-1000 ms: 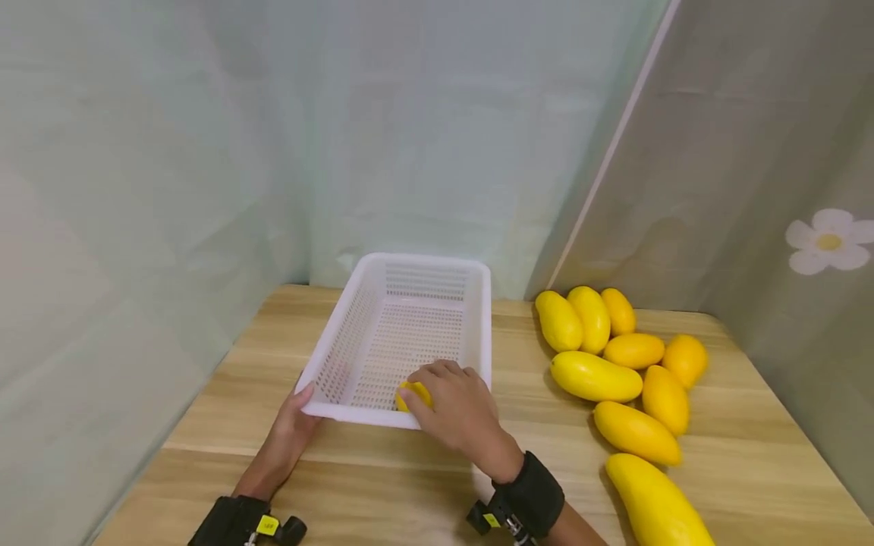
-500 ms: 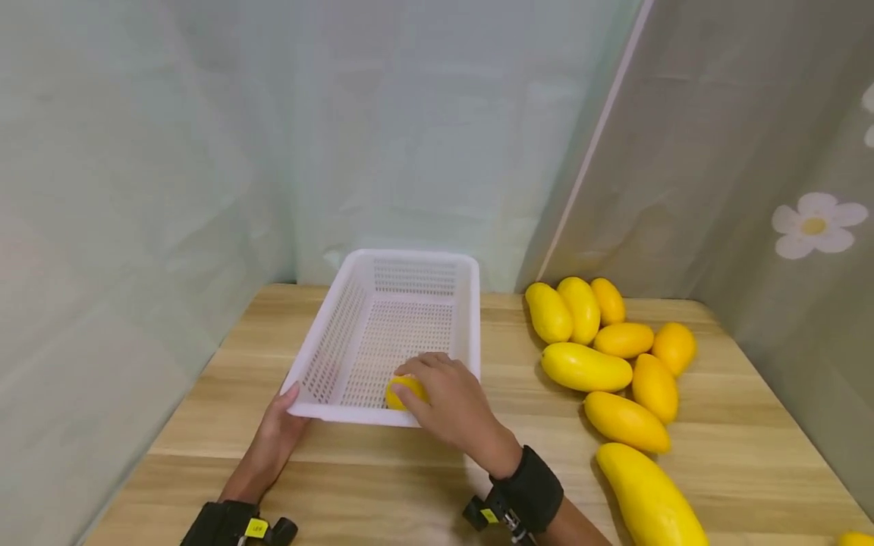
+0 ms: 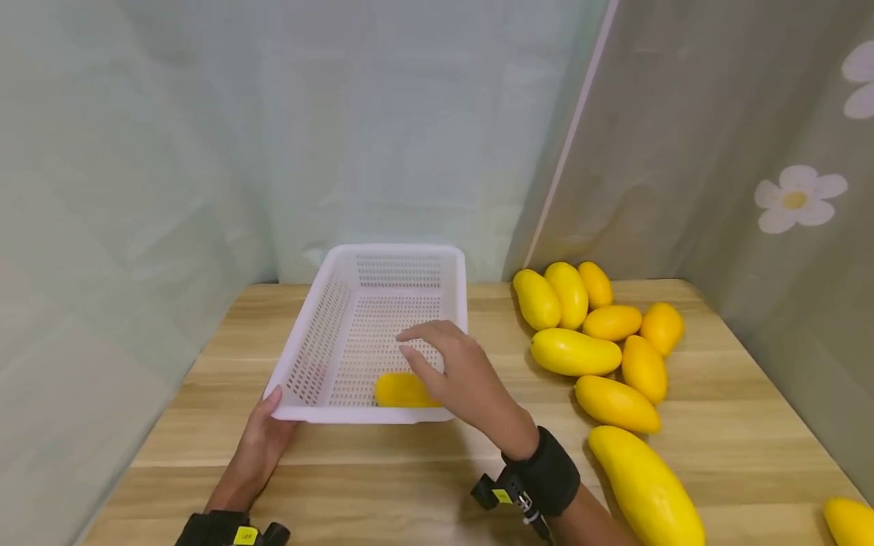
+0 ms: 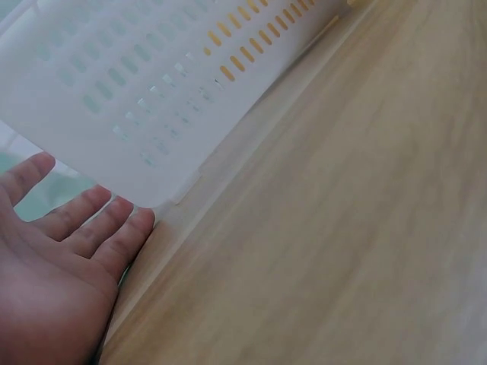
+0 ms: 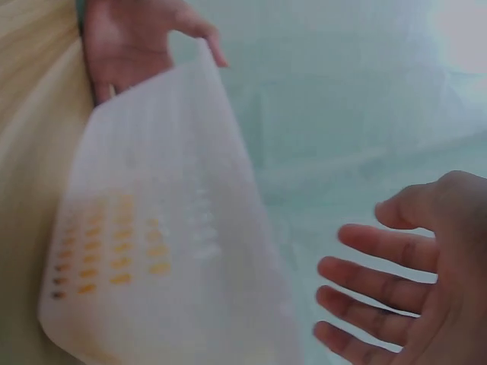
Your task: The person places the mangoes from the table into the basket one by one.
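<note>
In the head view, a white perforated plastic basket [image 3: 372, 414] stands on the wooden table. My left hand [image 3: 259, 440] holds its near left corner, with the thumb at the rim. In the left wrist view, the fingertips [image 4: 129, 232] of that hand lie along the lower corner of the basket. A yellow mango [image 3: 399, 390] lies crosswise in the basket along the near wall, its right end hidden. Above it, my right hand [image 3: 464, 371] is empty, its fingers spread apart. Through the slots of the basket [image 5: 152, 152], yellow shows in the right wrist view.
Several mangoes lie grouped to the right of the basket, among them a long yellow mango [image 3: 576, 352]. The largest mango [image 3: 649, 485] is closest to me. Another mango [image 3: 850, 522] sits at the lower right. Curtains [image 3: 396, 121] hang behind the wooden table [image 3: 382, 478].
My right hand has let go of the mango and risen off it, leaving it inside the basket. The left hand stays at the corner. The head view has turned somewhat to the right.
</note>
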Action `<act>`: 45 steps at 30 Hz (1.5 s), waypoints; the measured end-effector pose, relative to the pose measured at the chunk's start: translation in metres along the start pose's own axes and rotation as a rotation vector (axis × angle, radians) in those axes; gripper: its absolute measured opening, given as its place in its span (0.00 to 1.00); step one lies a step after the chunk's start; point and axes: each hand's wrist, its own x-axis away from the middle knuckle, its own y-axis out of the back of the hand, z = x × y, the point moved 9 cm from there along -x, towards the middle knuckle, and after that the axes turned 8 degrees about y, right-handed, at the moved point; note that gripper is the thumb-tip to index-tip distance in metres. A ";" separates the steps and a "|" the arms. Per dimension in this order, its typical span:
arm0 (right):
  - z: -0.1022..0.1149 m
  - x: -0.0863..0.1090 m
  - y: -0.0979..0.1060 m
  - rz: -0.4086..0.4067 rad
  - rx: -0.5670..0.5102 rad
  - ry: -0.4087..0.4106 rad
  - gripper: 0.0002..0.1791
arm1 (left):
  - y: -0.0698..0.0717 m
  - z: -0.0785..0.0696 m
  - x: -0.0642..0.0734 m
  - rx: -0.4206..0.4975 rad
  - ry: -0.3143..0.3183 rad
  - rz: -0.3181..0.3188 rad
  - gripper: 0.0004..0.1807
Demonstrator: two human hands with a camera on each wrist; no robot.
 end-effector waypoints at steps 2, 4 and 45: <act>-0.001 -0.002 0.012 -0.058 0.002 0.003 0.12 | 0.001 0.000 0.000 0.005 -0.005 -0.001 0.27; -0.003 -0.004 0.025 -0.113 0.002 0.008 0.12 | 0.002 0.001 0.000 0.003 0.007 -0.010 0.27; -0.168 0.055 0.081 -0.382 0.233 -0.405 0.35 | 0.001 0.001 -0.001 -0.057 0.009 -0.022 0.26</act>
